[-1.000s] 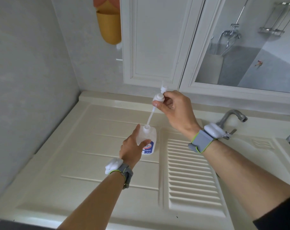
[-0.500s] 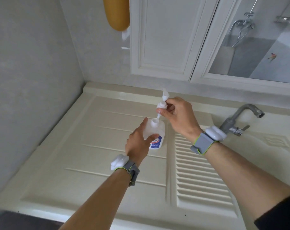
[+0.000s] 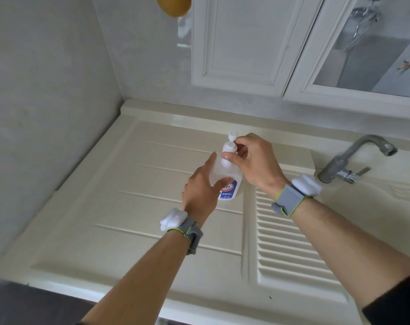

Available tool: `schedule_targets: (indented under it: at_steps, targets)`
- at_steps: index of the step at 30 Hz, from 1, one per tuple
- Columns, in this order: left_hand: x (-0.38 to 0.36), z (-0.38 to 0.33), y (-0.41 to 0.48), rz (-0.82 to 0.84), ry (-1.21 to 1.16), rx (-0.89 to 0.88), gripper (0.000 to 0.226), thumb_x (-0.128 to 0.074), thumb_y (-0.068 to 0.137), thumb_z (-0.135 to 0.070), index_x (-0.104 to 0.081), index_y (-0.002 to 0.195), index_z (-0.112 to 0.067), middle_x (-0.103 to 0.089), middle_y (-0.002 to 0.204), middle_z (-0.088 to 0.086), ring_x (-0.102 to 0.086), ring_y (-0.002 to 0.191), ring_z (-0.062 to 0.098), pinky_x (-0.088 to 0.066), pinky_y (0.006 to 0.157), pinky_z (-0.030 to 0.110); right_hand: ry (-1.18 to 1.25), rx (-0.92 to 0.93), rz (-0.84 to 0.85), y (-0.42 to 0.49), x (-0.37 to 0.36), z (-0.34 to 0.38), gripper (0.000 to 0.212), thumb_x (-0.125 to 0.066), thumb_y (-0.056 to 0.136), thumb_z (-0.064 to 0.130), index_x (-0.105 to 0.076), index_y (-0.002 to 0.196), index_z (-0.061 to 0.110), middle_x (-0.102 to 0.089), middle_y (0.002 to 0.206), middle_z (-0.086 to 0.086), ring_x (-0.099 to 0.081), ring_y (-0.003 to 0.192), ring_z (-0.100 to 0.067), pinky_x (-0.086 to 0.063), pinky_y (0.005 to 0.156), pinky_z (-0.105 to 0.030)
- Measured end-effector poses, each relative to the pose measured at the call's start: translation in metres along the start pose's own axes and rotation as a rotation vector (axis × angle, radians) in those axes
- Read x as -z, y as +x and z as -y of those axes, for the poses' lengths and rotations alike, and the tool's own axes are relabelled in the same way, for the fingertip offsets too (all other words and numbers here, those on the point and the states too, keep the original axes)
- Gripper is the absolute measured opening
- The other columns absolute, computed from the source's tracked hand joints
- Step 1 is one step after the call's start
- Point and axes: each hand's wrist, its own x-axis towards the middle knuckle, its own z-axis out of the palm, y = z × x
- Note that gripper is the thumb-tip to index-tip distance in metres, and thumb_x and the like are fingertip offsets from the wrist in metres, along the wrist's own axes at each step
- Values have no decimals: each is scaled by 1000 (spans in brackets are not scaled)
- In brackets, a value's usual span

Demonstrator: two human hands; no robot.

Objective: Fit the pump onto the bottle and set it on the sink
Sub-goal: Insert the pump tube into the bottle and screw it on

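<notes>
Pump (image 3: 230, 146) seated in bottle (image 3: 229, 184) neck: left hand (image 3: 200, 191) grips bottle, right hand (image 3: 253, 160) pinches pump collar; tightening and release onto the sink (image 3: 152, 207) apparently remain.

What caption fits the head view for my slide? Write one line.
Left hand steadies the bottle on the sink while right hand seats the pump.

The left hand (image 3: 200, 192) covers most of the bottle (image 3: 231, 184), so only part of its label shows, and the words there are too small to read. The right hand (image 3: 253, 160) hides the pump (image 3: 229, 146) collar. The top edge cuts off a yellow thing (image 3: 173, 5).
</notes>
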Motion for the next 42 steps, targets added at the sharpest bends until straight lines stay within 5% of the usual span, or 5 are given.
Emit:
schedule_targets:
  at_steps: [16,26,33,37,42]
  targets:
    - [0,-3,-1,-9,-12,-1,80,-69,88,-62,-32,157,-47,-61,146,-5,-59,129,25,-51,99,46,-1,-64,-34,-11,-12,-7,27,-87,80,29,-76,95,10,-65,86,-8,-61,70,-22,-55,76,-40]
    - [0,-4,-1,-27,-7,1,81,-71,86,-62,-34,156,-48,-63,142,-5,-62,125,25,-52,95,41,-68,-118,-60,-12,-16,-9,56,-85,65,62,-59,78,14,-60,78,-1,-55,69,-20,-48,66,-33]
    - [0,-1,-1,-13,-3,13,80,-68,86,-65,-32,156,-49,-63,141,-7,-61,124,24,-49,92,39,320,-262,168,-11,-6,-25,42,-82,86,23,-69,126,16,-64,118,-8,-52,88,-17,-42,79,-23]
    - [-4,-2,-1,-16,-12,8,80,-69,86,-64,-33,156,-49,-63,141,-7,-62,123,24,-50,93,39,380,-237,58,-14,-12,-22,29,-84,83,13,-76,110,9,-69,97,0,-51,72,3,-40,76,-27]
    - [-3,-1,0,-31,-13,-6,81,-68,85,-67,-33,156,-48,-63,142,-6,-63,124,23,-50,92,40,334,-276,-41,-14,-21,-15,45,-94,69,32,-63,91,7,-63,87,-2,-47,69,-10,-40,67,-23]
